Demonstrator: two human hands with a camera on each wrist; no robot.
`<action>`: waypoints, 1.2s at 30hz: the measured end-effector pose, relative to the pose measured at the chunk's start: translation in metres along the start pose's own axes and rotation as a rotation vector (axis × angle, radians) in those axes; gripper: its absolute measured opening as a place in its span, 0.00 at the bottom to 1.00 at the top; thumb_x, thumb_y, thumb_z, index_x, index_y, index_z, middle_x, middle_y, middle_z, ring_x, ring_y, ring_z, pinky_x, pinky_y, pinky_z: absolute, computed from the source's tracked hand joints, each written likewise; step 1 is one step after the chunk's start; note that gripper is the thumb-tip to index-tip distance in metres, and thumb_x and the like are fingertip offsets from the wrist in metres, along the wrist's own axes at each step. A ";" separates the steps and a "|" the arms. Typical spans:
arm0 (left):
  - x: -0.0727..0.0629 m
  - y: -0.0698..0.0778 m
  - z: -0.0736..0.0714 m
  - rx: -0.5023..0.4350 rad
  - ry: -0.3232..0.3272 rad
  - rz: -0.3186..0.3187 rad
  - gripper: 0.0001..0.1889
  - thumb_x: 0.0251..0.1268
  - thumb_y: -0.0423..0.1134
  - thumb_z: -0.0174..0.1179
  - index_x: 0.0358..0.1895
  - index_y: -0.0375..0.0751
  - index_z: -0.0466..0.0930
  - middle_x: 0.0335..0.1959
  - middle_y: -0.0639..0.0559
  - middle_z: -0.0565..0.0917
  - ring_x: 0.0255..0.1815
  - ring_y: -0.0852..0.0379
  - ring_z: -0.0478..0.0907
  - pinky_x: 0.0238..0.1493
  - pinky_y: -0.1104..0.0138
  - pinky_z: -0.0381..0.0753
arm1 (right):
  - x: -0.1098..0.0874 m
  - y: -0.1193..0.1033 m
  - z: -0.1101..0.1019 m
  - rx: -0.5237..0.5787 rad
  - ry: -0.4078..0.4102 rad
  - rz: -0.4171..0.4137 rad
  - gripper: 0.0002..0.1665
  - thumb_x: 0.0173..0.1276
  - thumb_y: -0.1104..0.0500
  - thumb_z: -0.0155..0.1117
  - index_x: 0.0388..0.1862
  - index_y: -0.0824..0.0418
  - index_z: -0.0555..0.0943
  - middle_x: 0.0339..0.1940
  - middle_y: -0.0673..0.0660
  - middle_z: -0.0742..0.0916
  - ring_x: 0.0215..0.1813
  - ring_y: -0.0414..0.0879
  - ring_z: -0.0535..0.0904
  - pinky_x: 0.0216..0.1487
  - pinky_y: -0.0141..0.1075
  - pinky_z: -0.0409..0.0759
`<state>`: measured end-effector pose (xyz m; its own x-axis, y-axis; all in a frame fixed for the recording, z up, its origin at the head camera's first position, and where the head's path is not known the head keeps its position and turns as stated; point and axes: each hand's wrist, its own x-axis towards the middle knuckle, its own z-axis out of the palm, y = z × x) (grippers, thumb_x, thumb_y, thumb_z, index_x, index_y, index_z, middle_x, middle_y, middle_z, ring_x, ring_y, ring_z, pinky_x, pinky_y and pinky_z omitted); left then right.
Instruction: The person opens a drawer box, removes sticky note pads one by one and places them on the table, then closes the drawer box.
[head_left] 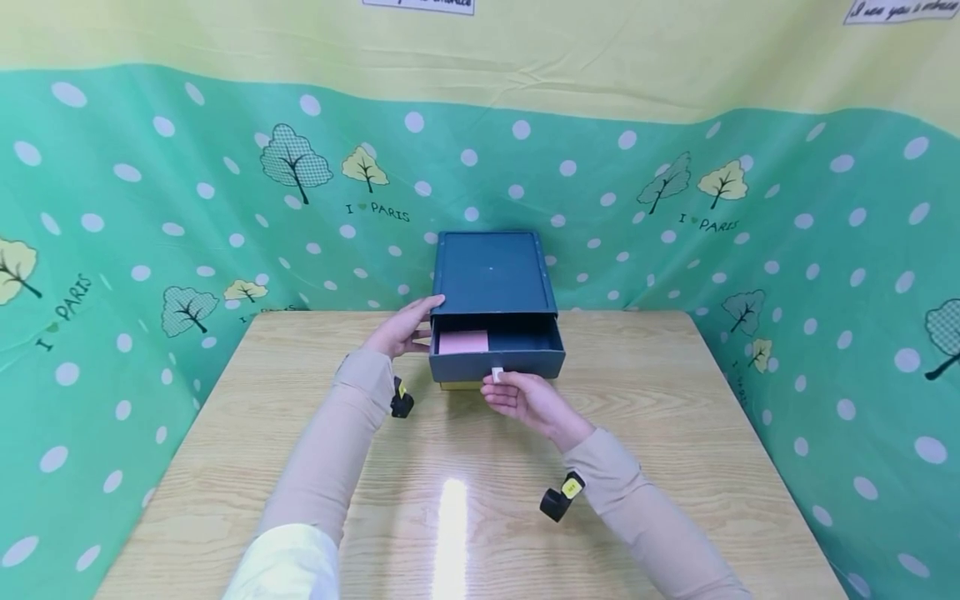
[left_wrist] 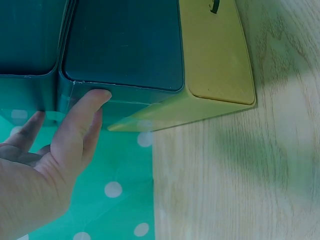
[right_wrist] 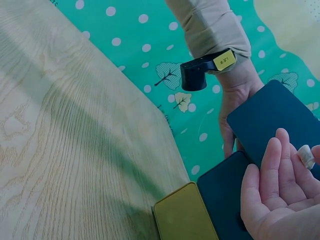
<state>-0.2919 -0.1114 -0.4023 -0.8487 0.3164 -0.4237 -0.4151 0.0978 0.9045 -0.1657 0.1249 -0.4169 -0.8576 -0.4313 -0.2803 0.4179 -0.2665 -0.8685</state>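
A small dark blue drawer cabinet (head_left: 491, 271) stands at the back of the table. Its top drawer (head_left: 528, 364) is pulled partway out toward me, with a flat pink item (head_left: 462, 342) at the left inside. Thumb and finger of my right hand (head_left: 534, 403) pinch the small whitish pull tab (right_wrist: 306, 156) on that drawer's front. Against the cabinet's left side rests my left hand (head_left: 405, 328), its fingers extended along the wall. Below, a second dark blue drawer (left_wrist: 125, 45) and a yellow drawer (left_wrist: 220, 55) are closed.
The wooden table (head_left: 660, 467) extends on both sides and in front of the cabinet. Behind and around it hangs a green curtain (head_left: 622, 200) with white dots and trees. Each wrist wears a black camera (head_left: 555, 503).
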 end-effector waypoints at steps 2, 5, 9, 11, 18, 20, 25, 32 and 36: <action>0.000 0.000 0.000 -0.005 0.003 -0.003 0.41 0.66 0.60 0.50 0.76 0.50 0.43 0.76 0.40 0.47 0.74 0.38 0.50 0.66 0.45 0.63 | -0.001 0.000 0.000 -0.004 0.002 0.001 0.14 0.74 0.61 0.45 0.39 0.61 0.80 0.32 0.49 0.87 0.39 0.39 0.84 0.60 0.39 0.76; 0.000 0.000 0.000 -0.008 0.007 -0.005 0.41 0.66 0.60 0.50 0.76 0.50 0.43 0.76 0.40 0.47 0.74 0.38 0.50 0.66 0.45 0.63 | -0.002 0.000 0.001 -0.011 0.005 0.006 0.14 0.74 0.61 0.45 0.40 0.63 0.79 0.32 0.49 0.87 0.39 0.39 0.84 0.60 0.40 0.76; 0.000 0.000 0.000 -0.002 0.003 0.001 0.41 0.66 0.60 0.49 0.76 0.50 0.42 0.76 0.40 0.46 0.74 0.37 0.49 0.66 0.45 0.63 | -0.004 -0.001 0.001 -0.018 0.007 0.017 0.13 0.74 0.61 0.45 0.42 0.64 0.78 0.32 0.49 0.87 0.39 0.39 0.84 0.64 0.44 0.71; 0.000 0.000 0.000 0.003 0.004 0.003 0.41 0.66 0.60 0.49 0.76 0.50 0.43 0.76 0.40 0.46 0.74 0.37 0.49 0.66 0.45 0.63 | -0.006 -0.001 0.002 -0.021 0.004 0.019 0.13 0.74 0.61 0.46 0.42 0.64 0.79 0.32 0.49 0.87 0.39 0.39 0.84 0.64 0.43 0.71; -0.002 0.000 0.001 0.010 0.010 0.009 0.41 0.66 0.60 0.49 0.76 0.50 0.43 0.75 0.40 0.48 0.73 0.38 0.52 0.65 0.45 0.65 | -0.010 0.002 0.002 -0.031 -0.009 0.023 0.13 0.73 0.61 0.47 0.41 0.63 0.80 0.33 0.50 0.88 0.39 0.39 0.84 0.52 0.34 0.80; -0.001 -0.001 0.001 0.004 0.008 0.011 0.41 0.66 0.60 0.49 0.76 0.50 0.44 0.75 0.40 0.49 0.73 0.38 0.52 0.65 0.45 0.65 | -0.011 0.003 0.002 -0.034 -0.012 0.023 0.13 0.73 0.61 0.47 0.42 0.63 0.80 0.33 0.50 0.88 0.39 0.39 0.84 0.53 0.35 0.80; 0.000 -0.002 0.000 -0.003 0.007 0.009 0.41 0.66 0.60 0.50 0.76 0.50 0.45 0.75 0.40 0.50 0.73 0.38 0.53 0.65 0.44 0.64 | -0.014 0.006 0.003 -0.033 -0.017 0.031 0.13 0.73 0.60 0.47 0.41 0.63 0.80 0.33 0.50 0.88 0.39 0.39 0.84 0.57 0.38 0.78; -0.001 -0.002 0.001 -0.003 0.014 0.011 0.40 0.66 0.60 0.50 0.76 0.50 0.45 0.75 0.40 0.49 0.72 0.38 0.53 0.66 0.44 0.64 | -0.015 0.008 0.002 -0.033 -0.022 0.029 0.13 0.73 0.60 0.47 0.40 0.62 0.80 0.33 0.50 0.88 0.39 0.39 0.84 0.54 0.36 0.79; -0.002 -0.001 0.001 -0.002 0.017 0.010 0.41 0.66 0.60 0.50 0.76 0.50 0.44 0.75 0.40 0.49 0.72 0.38 0.53 0.66 0.45 0.64 | -0.017 0.008 0.002 -0.039 -0.030 0.032 0.13 0.73 0.60 0.47 0.40 0.61 0.80 0.33 0.50 0.88 0.39 0.39 0.84 0.60 0.41 0.75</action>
<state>-0.2894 -0.1108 -0.4022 -0.8584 0.3013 -0.4152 -0.4071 0.0924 0.9087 -0.1478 0.1287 -0.4183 -0.8342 -0.4649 -0.2967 0.4328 -0.2182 -0.8747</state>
